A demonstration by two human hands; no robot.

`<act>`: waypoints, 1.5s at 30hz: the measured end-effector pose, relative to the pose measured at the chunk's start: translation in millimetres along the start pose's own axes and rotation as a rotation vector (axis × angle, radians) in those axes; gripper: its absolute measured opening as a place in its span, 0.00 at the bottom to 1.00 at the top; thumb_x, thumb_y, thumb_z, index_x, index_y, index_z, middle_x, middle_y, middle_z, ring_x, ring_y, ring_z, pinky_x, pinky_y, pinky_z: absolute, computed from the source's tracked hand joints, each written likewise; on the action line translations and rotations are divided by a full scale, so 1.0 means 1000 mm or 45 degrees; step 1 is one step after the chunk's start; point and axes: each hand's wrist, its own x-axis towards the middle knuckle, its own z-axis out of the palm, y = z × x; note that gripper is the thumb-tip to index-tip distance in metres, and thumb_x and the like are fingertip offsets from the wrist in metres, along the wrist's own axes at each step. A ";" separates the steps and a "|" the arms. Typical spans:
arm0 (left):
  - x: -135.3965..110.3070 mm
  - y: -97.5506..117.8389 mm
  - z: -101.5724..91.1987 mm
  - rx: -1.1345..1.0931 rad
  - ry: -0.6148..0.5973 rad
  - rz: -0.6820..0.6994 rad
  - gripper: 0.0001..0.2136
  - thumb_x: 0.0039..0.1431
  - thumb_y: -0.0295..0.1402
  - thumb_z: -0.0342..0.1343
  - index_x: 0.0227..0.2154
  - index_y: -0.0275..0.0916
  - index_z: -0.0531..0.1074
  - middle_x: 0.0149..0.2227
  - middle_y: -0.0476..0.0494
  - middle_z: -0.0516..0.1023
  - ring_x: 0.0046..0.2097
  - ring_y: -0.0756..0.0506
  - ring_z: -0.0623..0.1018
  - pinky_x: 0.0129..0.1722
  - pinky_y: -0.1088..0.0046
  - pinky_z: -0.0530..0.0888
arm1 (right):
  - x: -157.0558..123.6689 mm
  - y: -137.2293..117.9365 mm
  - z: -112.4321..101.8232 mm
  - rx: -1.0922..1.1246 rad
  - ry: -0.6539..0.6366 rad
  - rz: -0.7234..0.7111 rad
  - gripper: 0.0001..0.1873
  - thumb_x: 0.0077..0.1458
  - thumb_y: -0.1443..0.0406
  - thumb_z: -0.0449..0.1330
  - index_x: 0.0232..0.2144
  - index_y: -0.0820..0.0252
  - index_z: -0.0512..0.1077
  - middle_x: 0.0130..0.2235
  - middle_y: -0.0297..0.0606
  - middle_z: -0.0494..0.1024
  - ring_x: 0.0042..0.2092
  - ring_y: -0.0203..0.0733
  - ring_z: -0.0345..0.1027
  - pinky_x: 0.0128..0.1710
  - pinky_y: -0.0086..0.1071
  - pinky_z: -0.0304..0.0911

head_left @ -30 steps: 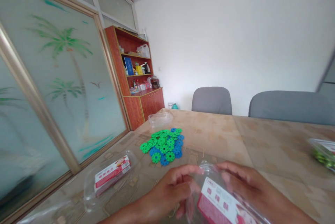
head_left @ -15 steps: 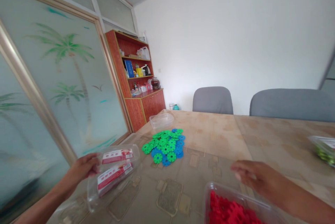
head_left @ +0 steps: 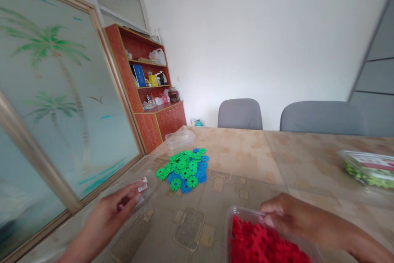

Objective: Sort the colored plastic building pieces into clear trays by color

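At lower right of the table [head_left: 277,160]: open clear tray [head_left: 234,222] filled with red snap pieces [head_left: 261,242]. Right hand [head_left: 285,216] on its far rim, fingers curled over the edge, gripping it. At lower left: left hand [head_left: 107,218] resting flat, fingers spread and loose, on stacked clear lids [head_left: 144,181] with red labels; firm hold not discernible through motion blur. Hands well apart, red tray under the right only. Between and beyond them: loose heap of green and blue discs [head_left: 183,166]. Farther back: empty clear tray [head_left: 180,139]. At right edge: lidded tray of green pieces [head_left: 367,167].
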 end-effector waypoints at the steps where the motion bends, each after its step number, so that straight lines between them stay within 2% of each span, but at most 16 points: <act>1: -0.009 0.017 0.019 -0.091 -0.119 0.065 0.19 0.48 0.48 0.60 0.40 0.43 0.76 0.27 0.48 0.77 0.28 0.44 0.74 0.26 0.74 0.71 | 0.001 -0.002 0.001 0.014 0.013 -0.014 0.25 0.60 0.47 0.47 0.20 0.59 0.57 0.23 0.27 0.53 0.26 0.33 0.46 0.25 0.27 0.43; 2: -0.019 0.035 0.039 -0.211 -0.299 0.077 0.20 0.52 0.50 0.56 0.43 0.44 0.75 0.33 0.46 0.79 0.29 0.44 0.75 0.23 0.74 0.70 | 0.002 -0.005 0.003 0.034 0.025 -0.030 0.26 0.61 0.47 0.47 0.20 0.59 0.57 0.23 0.27 0.52 0.26 0.33 0.45 0.25 0.27 0.42; 4: -0.037 0.068 0.076 -0.532 -0.720 0.135 0.23 0.56 0.52 0.52 0.50 0.47 0.70 0.47 0.42 0.76 0.40 0.41 0.76 0.25 0.74 0.72 | 0.004 -0.011 0.006 0.066 0.046 -0.050 0.26 0.61 0.46 0.47 0.21 0.59 0.59 0.24 0.27 0.51 0.26 0.33 0.44 0.25 0.27 0.42; 7: -0.056 0.113 0.113 -0.984 -1.314 0.182 0.31 0.52 0.56 0.55 0.57 0.51 0.63 0.59 0.41 0.67 0.54 0.37 0.71 0.40 0.65 0.75 | 0.006 -0.020 0.013 0.060 0.092 -0.074 0.27 0.60 0.45 0.47 0.21 0.59 0.64 0.23 0.28 0.56 0.26 0.33 0.47 0.25 0.27 0.46; 10: -0.063 0.145 0.119 -1.332 -1.585 0.140 0.30 0.52 0.51 0.59 0.56 0.44 0.65 0.54 0.38 0.72 0.55 0.36 0.71 0.56 0.56 0.64 | 0.008 -0.023 0.017 0.026 0.141 -0.088 0.29 0.59 0.43 0.46 0.23 0.59 0.68 0.23 0.30 0.62 0.26 0.35 0.54 0.26 0.27 0.51; 12: -0.059 0.152 0.113 -1.429 -1.629 0.044 0.27 0.55 0.45 0.59 0.56 0.41 0.66 0.52 0.37 0.74 0.55 0.37 0.72 0.59 0.57 0.60 | 0.010 -0.019 0.016 0.047 0.187 -0.128 0.29 0.60 0.44 0.44 0.26 0.59 0.70 0.25 0.32 0.66 0.28 0.36 0.58 0.27 0.27 0.54; 13: -0.055 0.150 0.109 -1.415 -1.629 -0.010 0.26 0.56 0.43 0.58 0.56 0.41 0.65 0.52 0.37 0.74 0.55 0.37 0.72 0.58 0.57 0.62 | 0.012 -0.015 0.014 0.078 0.235 -0.136 0.29 0.60 0.44 0.44 0.28 0.59 0.71 0.27 0.33 0.69 0.29 0.37 0.60 0.28 0.28 0.56; 16: -0.035 0.135 0.089 -1.259 -1.469 -0.134 0.25 0.59 0.41 0.55 0.59 0.45 0.61 0.57 0.38 0.69 0.52 0.37 0.74 0.44 0.62 0.75 | 0.015 0.001 0.005 0.190 0.446 -0.062 0.28 0.60 0.44 0.45 0.40 0.58 0.72 0.34 0.38 0.75 0.34 0.40 0.65 0.31 0.30 0.60; 17: -0.026 0.129 0.081 -1.196 -1.354 -0.139 0.25 0.60 0.41 0.54 0.60 0.46 0.60 0.59 0.38 0.66 0.51 0.37 0.74 0.38 0.65 0.77 | 0.016 0.007 0.002 0.224 0.499 -0.023 0.29 0.59 0.43 0.46 0.43 0.58 0.72 0.36 0.39 0.76 0.34 0.41 0.65 0.30 0.30 0.60; 19: -0.004 0.119 0.063 -1.072 -1.066 -0.082 0.25 0.61 0.41 0.53 0.60 0.47 0.59 0.62 0.39 0.62 0.52 0.37 0.73 0.35 0.67 0.77 | 0.019 0.017 -0.002 0.270 0.552 0.009 0.32 0.56 0.41 0.47 0.46 0.59 0.71 0.36 0.41 0.76 0.33 0.41 0.66 0.29 0.31 0.61; 24: 0.062 0.096 0.030 -0.431 -0.426 0.290 0.27 0.59 0.44 0.52 0.60 0.44 0.58 0.57 0.40 0.67 0.50 0.38 0.73 0.44 0.60 0.75 | 0.026 0.034 0.002 0.239 0.494 -0.075 0.31 0.56 0.42 0.49 0.45 0.60 0.72 0.34 0.39 0.76 0.33 0.41 0.67 0.31 0.31 0.62; 26: 0.085 0.085 0.029 -0.013 -0.158 0.522 0.25 0.59 0.43 0.51 0.58 0.42 0.61 0.55 0.40 0.68 0.54 0.38 0.70 0.54 0.57 0.69 | 0.028 0.037 0.004 0.204 0.463 -0.118 0.30 0.57 0.42 0.48 0.44 0.59 0.73 0.34 0.39 0.76 0.33 0.40 0.66 0.32 0.31 0.62; 28: 0.100 0.074 0.034 0.317 0.015 0.665 0.24 0.59 0.40 0.49 0.58 0.42 0.61 0.54 0.40 0.67 0.56 0.39 0.68 0.58 0.58 0.64 | 0.028 0.039 0.004 0.201 0.441 -0.125 0.30 0.57 0.42 0.48 0.43 0.59 0.73 0.34 0.39 0.76 0.33 0.41 0.66 0.32 0.31 0.62; 30: 0.107 0.066 0.041 0.468 0.059 0.691 0.24 0.60 0.39 0.49 0.59 0.43 0.60 0.55 0.40 0.64 0.55 0.40 0.70 0.57 0.59 0.65 | 0.027 0.039 0.004 0.215 0.431 -0.118 0.31 0.56 0.41 0.48 0.42 0.60 0.73 0.33 0.40 0.76 0.32 0.40 0.66 0.32 0.31 0.61; 35: 0.101 0.060 0.055 0.562 0.087 0.717 0.24 0.59 0.37 0.50 0.58 0.40 0.61 0.59 0.36 0.59 0.58 0.36 0.66 0.57 0.56 0.66 | 0.027 0.041 0.004 0.228 0.426 -0.093 0.31 0.56 0.41 0.48 0.42 0.59 0.72 0.33 0.39 0.75 0.31 0.39 0.65 0.31 0.30 0.61; 45: 0.078 0.077 0.052 0.911 0.192 0.859 0.21 0.64 0.35 0.47 0.60 0.47 0.59 0.63 0.38 0.55 0.58 0.37 0.65 0.51 0.58 0.73 | 0.028 0.041 0.005 0.158 0.390 -0.072 0.35 0.55 0.39 0.47 0.41 0.61 0.73 0.31 0.40 0.76 0.29 0.38 0.64 0.30 0.30 0.59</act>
